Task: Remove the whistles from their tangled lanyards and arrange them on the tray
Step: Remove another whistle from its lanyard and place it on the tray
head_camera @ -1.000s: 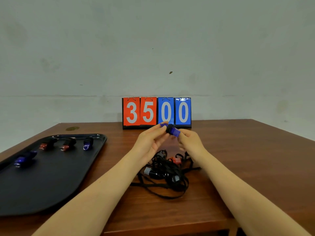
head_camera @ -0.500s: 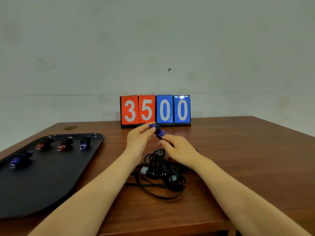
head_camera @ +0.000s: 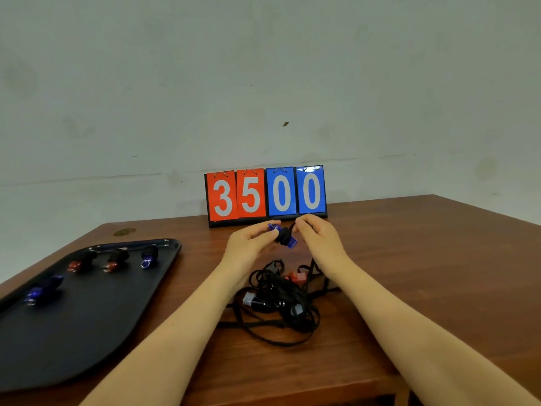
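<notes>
— Starting nearest, what lies on the counter (head_camera: 409, 273)?
— A tangle of black lanyards (head_camera: 281, 303) with whistles caught in it, between two bare forearms.
— And the hands?
— Raised just beyond it. The left hand (head_camera: 248, 241) pinches a blue whistle (head_camera: 282, 234); the right hand (head_camera: 317, 234) pinches its black cord.
— The tray?
— A black tray (head_camera: 87, 332) at left carries four whistles. Farthest back stands a scoreboard (head_camera: 266, 194) reading 3500.

tabletop (head_camera: 424, 259) seen as smooth brown wood, slight sheen. tray (head_camera: 96, 326) looks like black matt plastic. lanyards (head_camera: 281, 306) seen as flat black woven cloth. blue whistle (head_camera: 282, 235) appears glossy plastic. score cards (head_camera: 266, 194) look like glossy laminate.
</notes>
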